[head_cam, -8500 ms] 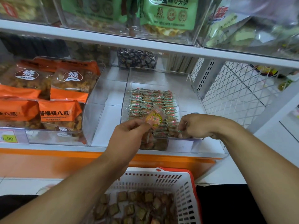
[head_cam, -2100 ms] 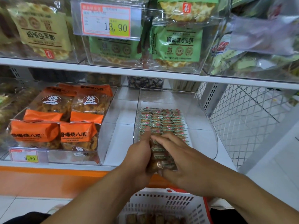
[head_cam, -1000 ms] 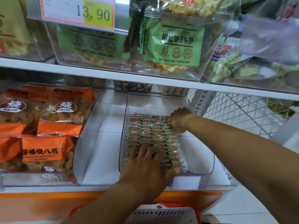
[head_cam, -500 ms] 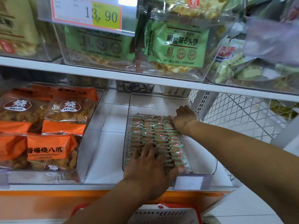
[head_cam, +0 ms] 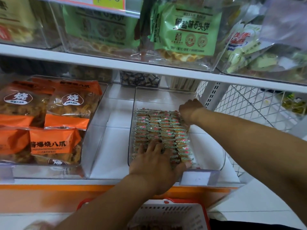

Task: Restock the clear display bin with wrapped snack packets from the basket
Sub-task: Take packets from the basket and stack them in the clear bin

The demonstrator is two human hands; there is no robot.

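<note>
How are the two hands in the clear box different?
The left hand lies flat on the front packets, fingers spread; the right hand reaches to the back rows of the snack packets, fingers bent down. Both are inside the clear display bin, touching packets.

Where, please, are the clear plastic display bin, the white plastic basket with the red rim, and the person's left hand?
clear plastic display bin [head_cam: 166,95]: head view, bare back wall.
white plastic basket with the red rim [head_cam: 171,211]: head view, slotted wall.
left hand [head_cam: 156,161]: head view, back of hand.
</note>
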